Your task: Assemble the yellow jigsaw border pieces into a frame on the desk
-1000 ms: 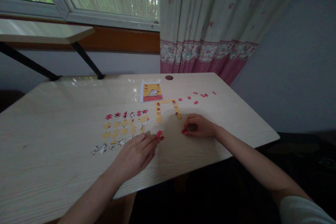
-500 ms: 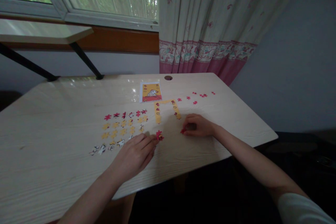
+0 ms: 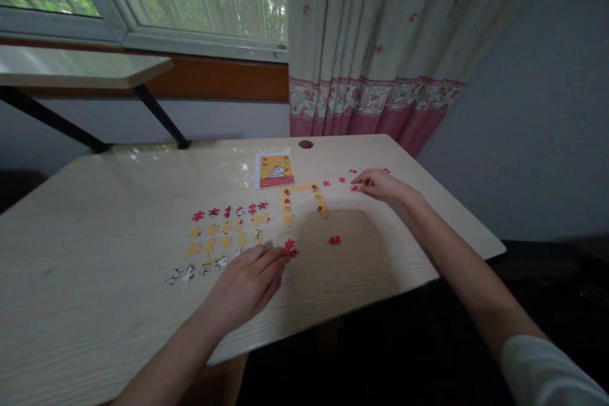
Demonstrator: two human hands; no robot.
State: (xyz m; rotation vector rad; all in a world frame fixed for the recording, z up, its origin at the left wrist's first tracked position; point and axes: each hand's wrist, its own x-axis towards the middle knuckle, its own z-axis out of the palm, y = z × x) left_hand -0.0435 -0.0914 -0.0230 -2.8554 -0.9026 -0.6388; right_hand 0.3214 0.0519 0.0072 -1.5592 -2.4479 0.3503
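Observation:
My left hand (image 3: 252, 276) rests on the table, its fingers together and their tips on a small red puzzle section (image 3: 290, 247). Over at the right, my right hand (image 3: 380, 184) is above the scattered pieces, thumb and forefinger slightly apart beside a red puzzle piece (image 3: 354, 188); nothing shows between them. A red puzzle piece (image 3: 334, 240) lies by itself nearer the front edge. Between my hands and the picture card is a partly joined yellow puzzle border (image 3: 287, 203), made of two side strips and a top strip.
Left of the border, loose pieces lie in rows: red (image 3: 198, 216), yellow (image 3: 195, 232) and white (image 3: 188, 272). A picture card (image 3: 275, 170) lies behind the border. More red pieces (image 3: 326, 183) are scattered at the right. A raised shelf (image 3: 85, 66) stands back left, near the window.
My right hand has left the red piece on the table and moved away, up and right, to the scattered red pieces. My left hand has stayed at the red section.

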